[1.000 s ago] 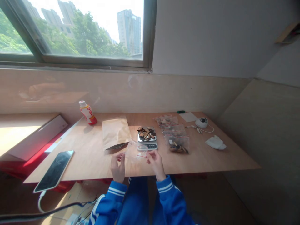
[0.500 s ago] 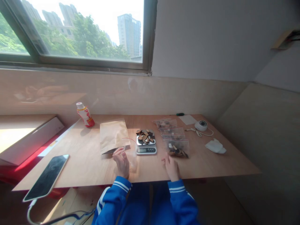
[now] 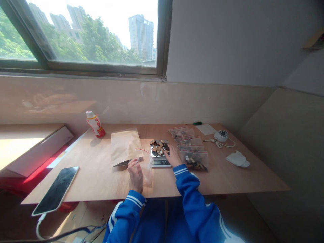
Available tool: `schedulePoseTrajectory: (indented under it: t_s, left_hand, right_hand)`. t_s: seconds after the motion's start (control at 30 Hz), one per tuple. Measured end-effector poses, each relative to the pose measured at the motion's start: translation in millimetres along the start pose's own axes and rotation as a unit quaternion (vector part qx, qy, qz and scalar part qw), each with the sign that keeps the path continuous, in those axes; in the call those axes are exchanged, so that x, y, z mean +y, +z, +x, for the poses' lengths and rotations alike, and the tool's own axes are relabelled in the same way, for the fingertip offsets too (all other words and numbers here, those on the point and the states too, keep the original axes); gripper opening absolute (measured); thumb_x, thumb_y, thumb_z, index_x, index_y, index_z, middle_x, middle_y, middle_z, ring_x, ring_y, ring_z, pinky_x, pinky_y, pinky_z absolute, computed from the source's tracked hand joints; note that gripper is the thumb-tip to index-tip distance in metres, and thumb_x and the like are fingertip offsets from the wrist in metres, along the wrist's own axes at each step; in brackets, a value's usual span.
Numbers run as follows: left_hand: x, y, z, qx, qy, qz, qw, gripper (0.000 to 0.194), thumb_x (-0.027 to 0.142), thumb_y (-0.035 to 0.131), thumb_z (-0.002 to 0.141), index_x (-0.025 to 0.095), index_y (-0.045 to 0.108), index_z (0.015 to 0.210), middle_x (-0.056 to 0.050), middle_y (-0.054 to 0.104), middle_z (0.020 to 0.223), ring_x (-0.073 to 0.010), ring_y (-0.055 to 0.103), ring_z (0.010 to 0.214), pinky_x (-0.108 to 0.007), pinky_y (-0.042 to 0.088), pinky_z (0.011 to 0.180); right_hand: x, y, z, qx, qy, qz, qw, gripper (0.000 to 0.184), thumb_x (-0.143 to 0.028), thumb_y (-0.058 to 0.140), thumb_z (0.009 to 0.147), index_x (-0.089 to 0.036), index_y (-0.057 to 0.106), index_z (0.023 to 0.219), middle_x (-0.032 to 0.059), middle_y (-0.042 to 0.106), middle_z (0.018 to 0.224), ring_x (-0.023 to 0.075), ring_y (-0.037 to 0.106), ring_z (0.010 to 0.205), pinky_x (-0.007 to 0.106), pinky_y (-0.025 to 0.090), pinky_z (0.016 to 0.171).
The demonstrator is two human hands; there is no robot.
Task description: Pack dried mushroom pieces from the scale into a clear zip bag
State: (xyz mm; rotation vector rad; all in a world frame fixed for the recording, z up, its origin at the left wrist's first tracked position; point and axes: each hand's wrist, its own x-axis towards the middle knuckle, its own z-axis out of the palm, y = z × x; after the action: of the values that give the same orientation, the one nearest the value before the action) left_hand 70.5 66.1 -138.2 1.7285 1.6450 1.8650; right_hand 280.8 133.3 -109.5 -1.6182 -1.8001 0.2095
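My left hand rests near the table's front edge, fingers pinched on the rim of a small clear zip bag with a red seal line. My right hand reaches forward to the small digital scale, its fingers at the pile of dark and tan dried pieces on the pan. I cannot make out whether those fingers grip a piece. A brown paper pouch lies left of the scale. Both arms wear blue sleeves with white stripes.
Several filled clear zip bags lie in a row right of the scale. A red-and-white bottle stands at the back left, a phone on a cable at the front left corner. A white round device and crumpled tissue sit right.
My right hand let go of the clear bag, dropped to the table, then reached forward to the pieces on the scale. My left hand kept the bag and lowered it to the table.
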Motion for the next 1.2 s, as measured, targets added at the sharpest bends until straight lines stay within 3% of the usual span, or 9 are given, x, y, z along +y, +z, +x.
schedulePoseTrajectory:
  t_s: [0.3, 0.4, 0.53, 0.7, 0.8, 0.87, 1.0, 1.1, 1.2]
  left_hand:
    - [0.0, 1.3, -1.7, -0.016, 0.025, 0.016, 0.999, 0.013, 0.028, 0.037, 0.094, 0.021, 0.040, 0.104, -0.012, 0.051, 0.116, -0.0200, 0.050, 0.114, -0.045, 0.041, 0.096]
    - [-3.5, 2.6, -3.2, -0.014, 0.027, 0.004, 1.000, 0.013, 0.028, 0.037, 0.094, 0.021, 0.040, 0.104, -0.011, 0.050, 0.117, -0.0199, 0.050, 0.114, -0.045, 0.041, 0.096]
    - [-9.1, 5.2, -4.7, -0.019, 0.025, -0.002, 1.000, 0.012, 0.027, 0.039, 0.093, 0.020, 0.040, 0.103, -0.011, 0.050, 0.117, -0.0204, 0.050, 0.115, -0.046, 0.042, 0.096]
    - [-7.1, 6.2, -3.2, -0.010, 0.055, -0.015, 0.998, 0.012, 0.026, 0.039, 0.093, 0.021, 0.038, 0.104, -0.012, 0.050, 0.119, -0.0201, 0.050, 0.116, -0.046, 0.044, 0.094]
    - [-2.5, 5.9, -2.4, -0.010, 0.050, -0.023, 0.998, 0.012, 0.026, 0.038, 0.094, 0.021, 0.038, 0.105, -0.012, 0.050, 0.120, -0.0201, 0.050, 0.117, -0.047, 0.044, 0.094]
    - [-0.8, 5.8, -2.6, -0.013, 0.042, -0.026, 0.999, 0.012, 0.027, 0.038, 0.094, 0.021, 0.038, 0.105, -0.012, 0.050, 0.120, -0.0202, 0.050, 0.118, -0.047, 0.044, 0.095]
    - [-2.0, 5.8, -3.6, -0.014, 0.037, -0.032, 0.999, 0.012, 0.028, 0.038, 0.094, 0.022, 0.037, 0.104, -0.012, 0.050, 0.120, -0.0199, 0.050, 0.117, -0.048, 0.044, 0.095]
    - [-4.1, 5.7, -3.4, -0.010, 0.043, -0.031, 0.999, 0.012, 0.026, 0.038, 0.094, 0.022, 0.036, 0.105, -0.012, 0.049, 0.120, -0.0197, 0.049, 0.117, -0.048, 0.043, 0.095]
    - [-5.0, 5.8, -2.6, -0.006, 0.058, -0.026, 0.998, 0.011, 0.024, 0.037, 0.094, 0.021, 0.036, 0.104, -0.012, 0.049, 0.117, -0.0192, 0.050, 0.115, -0.047, 0.044, 0.094]
  right_hand:
    - [6.6, -1.7, -11.7, 0.013, -0.004, 0.032, 0.999, 0.027, -0.018, 0.052, 0.081, -0.013, 0.067, 0.103, 0.0131, 0.066, 0.103, 0.0244, 0.059, 0.099, 0.040, 0.047, 0.089]
    - [-6.6, -11.7, -9.3, 0.051, 0.014, 0.070, 0.996, 0.027, -0.021, 0.052, 0.081, -0.015, 0.067, 0.103, 0.0123, 0.066, 0.103, 0.0237, 0.060, 0.097, 0.039, 0.047, 0.088]
    - [-45.2, -31.1, -6.8, 0.083, 0.015, 0.166, 0.983, 0.030, -0.026, 0.054, 0.083, -0.016, 0.066, 0.108, 0.0104, 0.066, 0.103, 0.0198, 0.061, 0.086, 0.034, 0.050, 0.082]
    - [-86.9, -34.3, -12.1, -0.012, -0.074, 0.202, 0.976, 0.035, -0.032, 0.059, 0.083, -0.021, 0.062, 0.116, 0.0076, 0.066, 0.110, 0.0219, 0.058, 0.101, 0.036, 0.046, 0.092]
    - [-85.5, -21.9, -14.7, -0.045, -0.091, 0.201, 0.974, 0.042, -0.036, 0.058, 0.084, -0.021, 0.056, 0.123, 0.0090, 0.063, 0.116, 0.0229, 0.056, 0.107, 0.039, 0.043, 0.096]
    - [-76.0, -12.5, -14.5, -0.030, -0.077, 0.210, 0.974, 0.035, -0.034, 0.051, 0.089, -0.019, 0.057, 0.120, 0.0097, 0.062, 0.117, 0.0217, 0.056, 0.107, 0.038, 0.043, 0.094]
    - [-56.5, 2.8, -12.9, 0.022, -0.026, 0.108, 0.994, 0.026, -0.025, 0.045, 0.091, -0.016, 0.062, 0.107, 0.0111, 0.062, 0.107, 0.0233, 0.053, 0.103, 0.040, 0.042, 0.093]
    - [-53.2, 10.7, -14.3, -0.013, -0.019, -0.011, 1.000, 0.022, -0.024, 0.054, 0.086, -0.015, 0.063, 0.104, 0.0122, 0.061, 0.102, 0.0262, 0.051, 0.099, 0.040, 0.043, 0.088]
    - [-56.5, 16.0, -17.4, -0.054, -0.054, -0.089, 0.993, 0.030, -0.026, 0.060, 0.083, -0.016, 0.060, 0.111, 0.0132, 0.058, 0.105, 0.0277, 0.050, 0.098, 0.040, 0.044, 0.083]
